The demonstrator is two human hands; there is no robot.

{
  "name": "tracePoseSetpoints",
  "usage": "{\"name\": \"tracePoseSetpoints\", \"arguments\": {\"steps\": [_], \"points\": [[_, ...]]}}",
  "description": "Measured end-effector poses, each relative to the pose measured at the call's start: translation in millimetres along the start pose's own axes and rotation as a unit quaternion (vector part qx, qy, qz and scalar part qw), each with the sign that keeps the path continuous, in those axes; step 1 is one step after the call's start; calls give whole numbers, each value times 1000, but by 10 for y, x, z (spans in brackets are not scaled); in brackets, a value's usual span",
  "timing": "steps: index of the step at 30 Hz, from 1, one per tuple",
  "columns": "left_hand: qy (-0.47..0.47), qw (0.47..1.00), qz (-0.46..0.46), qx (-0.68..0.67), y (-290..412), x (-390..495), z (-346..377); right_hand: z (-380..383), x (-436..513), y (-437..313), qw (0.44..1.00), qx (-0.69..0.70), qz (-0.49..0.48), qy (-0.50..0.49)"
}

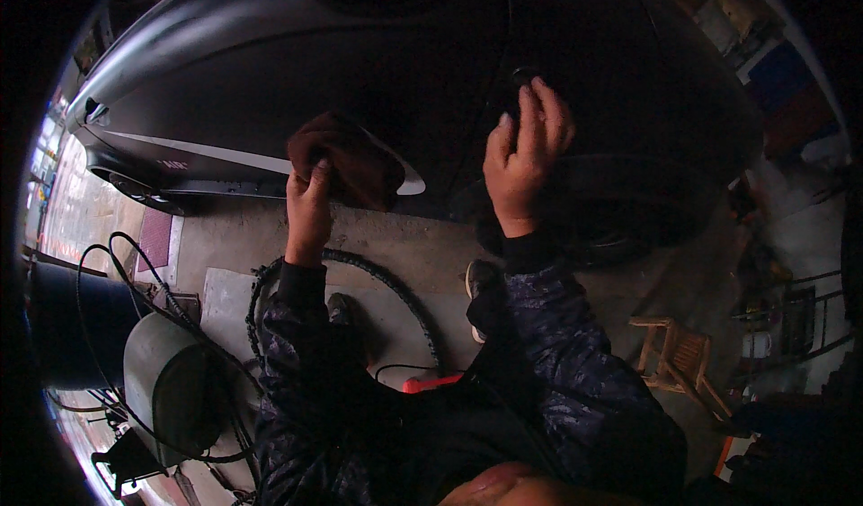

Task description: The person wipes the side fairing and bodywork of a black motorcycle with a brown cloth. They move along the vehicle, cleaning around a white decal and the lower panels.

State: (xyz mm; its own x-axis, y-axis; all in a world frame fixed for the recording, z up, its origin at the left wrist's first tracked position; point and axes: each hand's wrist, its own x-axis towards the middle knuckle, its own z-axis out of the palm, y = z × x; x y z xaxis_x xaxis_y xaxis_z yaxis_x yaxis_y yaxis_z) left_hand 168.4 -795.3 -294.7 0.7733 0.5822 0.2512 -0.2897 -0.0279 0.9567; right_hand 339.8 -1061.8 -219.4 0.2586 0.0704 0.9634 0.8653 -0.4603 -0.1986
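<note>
A dark, curved car body (270, 88) with a pale stripe along its lower side fills the upper part of the head view. My left hand (309, 203) grips a brown cloth (344, 159) that hangs over the end of the stripe, against or just in front of the panel. To the right, my right hand (529, 149) is raised before the dark bodywork, its fingertips near a small dark round thing (522, 74). Whether the fingers hold it or only touch it is too dark to tell.
On the left are a blue drum (81, 324), a grey rounded housing (165, 378) and looping black cables (101, 250). A black hose (411, 294) curves over the floor near my feet, by a red object (431, 383). A small wooden chair (681, 358) stands at right.
</note>
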Motion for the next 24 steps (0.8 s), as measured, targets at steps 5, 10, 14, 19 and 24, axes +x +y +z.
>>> {"name": "tracePoseSetpoints", "arguments": {"steps": [5, 10, 14, 19, 24], "points": [[-11, 1000, -2, -13, -7, -2, 57, -93, 196, 102, 987, 90, 128, 25], [-16, 1000, 6, -17, -10, 8, 83, -198, 308, 139, 989, 69, 129, -2], [-20, 1000, -1, 1, -45, 7, 49, -197, 326, 97, 963, 134, 233, -33], [-30, 999, -13, -37, -111, 14, 51, -226, 423, 60, 907, 241, 344, -39], [-38, 999, -5, -16, -91, -4, 72, -259, 488, 29, 892, 264, 362, -51]]}}
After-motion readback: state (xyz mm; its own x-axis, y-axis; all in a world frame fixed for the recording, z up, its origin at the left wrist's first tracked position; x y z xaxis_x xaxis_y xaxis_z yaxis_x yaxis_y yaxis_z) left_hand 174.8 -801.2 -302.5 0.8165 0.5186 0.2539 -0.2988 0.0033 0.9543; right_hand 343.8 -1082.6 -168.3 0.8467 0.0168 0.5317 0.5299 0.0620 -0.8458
